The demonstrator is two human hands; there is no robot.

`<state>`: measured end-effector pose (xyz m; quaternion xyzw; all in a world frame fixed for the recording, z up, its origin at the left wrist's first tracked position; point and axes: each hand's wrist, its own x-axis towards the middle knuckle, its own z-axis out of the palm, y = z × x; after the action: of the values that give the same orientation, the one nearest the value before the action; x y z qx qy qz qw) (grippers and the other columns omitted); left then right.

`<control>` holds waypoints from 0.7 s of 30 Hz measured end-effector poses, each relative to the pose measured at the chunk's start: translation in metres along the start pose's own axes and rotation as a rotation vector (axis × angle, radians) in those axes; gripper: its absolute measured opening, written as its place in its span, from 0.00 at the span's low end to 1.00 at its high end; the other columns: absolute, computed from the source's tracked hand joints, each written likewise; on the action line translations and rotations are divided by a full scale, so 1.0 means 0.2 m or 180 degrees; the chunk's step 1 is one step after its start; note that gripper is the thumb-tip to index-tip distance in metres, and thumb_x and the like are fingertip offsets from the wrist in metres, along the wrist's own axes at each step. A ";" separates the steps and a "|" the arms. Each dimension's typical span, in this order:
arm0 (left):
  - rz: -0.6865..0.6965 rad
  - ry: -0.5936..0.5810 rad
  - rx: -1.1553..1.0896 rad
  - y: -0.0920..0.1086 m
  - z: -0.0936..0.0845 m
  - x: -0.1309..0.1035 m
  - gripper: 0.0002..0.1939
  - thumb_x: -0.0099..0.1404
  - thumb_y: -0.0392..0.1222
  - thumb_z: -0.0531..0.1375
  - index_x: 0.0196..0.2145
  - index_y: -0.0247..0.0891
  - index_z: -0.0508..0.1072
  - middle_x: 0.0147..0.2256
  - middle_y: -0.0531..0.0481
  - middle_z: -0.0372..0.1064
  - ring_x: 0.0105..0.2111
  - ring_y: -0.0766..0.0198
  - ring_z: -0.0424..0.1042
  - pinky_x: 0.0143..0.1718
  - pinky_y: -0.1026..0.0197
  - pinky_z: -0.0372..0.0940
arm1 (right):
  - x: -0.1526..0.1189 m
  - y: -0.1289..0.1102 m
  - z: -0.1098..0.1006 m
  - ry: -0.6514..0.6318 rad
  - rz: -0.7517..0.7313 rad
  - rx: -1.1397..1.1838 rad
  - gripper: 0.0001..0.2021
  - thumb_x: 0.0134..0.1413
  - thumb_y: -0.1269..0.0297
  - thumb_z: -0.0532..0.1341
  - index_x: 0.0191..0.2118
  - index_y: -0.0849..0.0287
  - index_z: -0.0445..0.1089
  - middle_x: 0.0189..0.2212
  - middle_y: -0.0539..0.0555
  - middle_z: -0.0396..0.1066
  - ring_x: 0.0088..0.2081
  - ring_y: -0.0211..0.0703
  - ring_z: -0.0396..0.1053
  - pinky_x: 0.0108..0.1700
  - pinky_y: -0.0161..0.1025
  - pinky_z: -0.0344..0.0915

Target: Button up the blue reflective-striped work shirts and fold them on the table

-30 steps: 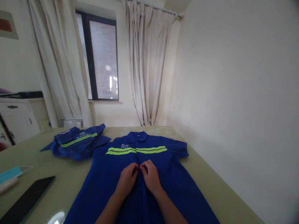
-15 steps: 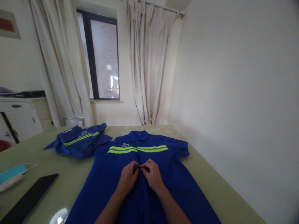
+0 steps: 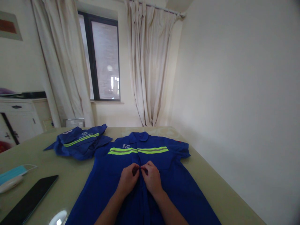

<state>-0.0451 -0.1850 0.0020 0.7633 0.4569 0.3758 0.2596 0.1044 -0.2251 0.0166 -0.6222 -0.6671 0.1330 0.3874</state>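
A blue short-sleeved work shirt (image 3: 182, 184) lies spread front side up, its collar pointing away from me. A yellow-green reflective band (image 3: 152, 150) crosses its chest. My left hand (image 3: 129, 178) and my right hand (image 3: 151, 176) meet at the front placket, just below the band. Both are closed, with thumbs and forefingers pinching the placket's edge from either side. Any button between the fingertips is too small and hidden to make out.
A second blue garment (image 3: 82, 142) lies crumpled at the far left of the table (image 3: 77, 175). Nearer on the left are a face mask (image 3: 12, 174), a white object (image 3: 10, 184) and a black tablet-like slab (image 3: 30, 200). A wall (image 3: 234, 93) runs along the right.
Both hands stay at the same spot on the placket, with only slight finger movement. The shirt lies as before.
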 end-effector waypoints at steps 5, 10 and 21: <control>-0.0139 0.0066 -0.0724 -0.03 0.00 0.02 0.16 0.65 0.56 0.60 0.40 0.41 0.74 0.32 0.51 0.79 0.33 0.58 0.79 0.37 0.60 0.70 | 0.00 0.00 0.01 0.0042 -0.0020 -0.0099 0.12 0.60 0.75 0.58 0.38 0.54 0.79 0.38 0.52 0.74 0.40 0.41 0.74 0.43 0.34 0.65; -0.0065 -0.0133 -0.0925 -0.08 0.01 0.03 0.15 0.66 0.50 0.59 0.45 0.39 0.73 0.33 0.50 0.78 0.34 0.58 0.78 0.38 0.59 0.70 | 0.01 0.02 0.01 0.0122 0.0088 0.0003 0.09 0.59 0.73 0.60 0.36 0.54 0.78 0.39 0.51 0.74 0.40 0.42 0.74 0.44 0.34 0.64; 0.0325 -0.0297 0.0833 0.05 0.02 -0.03 0.15 0.69 0.35 0.51 0.47 0.43 0.75 0.44 0.46 0.77 0.46 0.56 0.74 0.49 0.56 0.66 | 0.10 0.14 0.05 -0.0004 0.0687 0.0804 0.05 0.50 0.69 0.64 0.27 0.58 0.78 0.29 0.53 0.77 0.35 0.46 0.75 0.37 0.36 0.66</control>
<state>-0.0382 -0.1943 0.0040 0.8295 0.4501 0.2898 0.1593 0.1199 -0.1976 -0.0017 -0.6365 -0.5747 0.2570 0.4456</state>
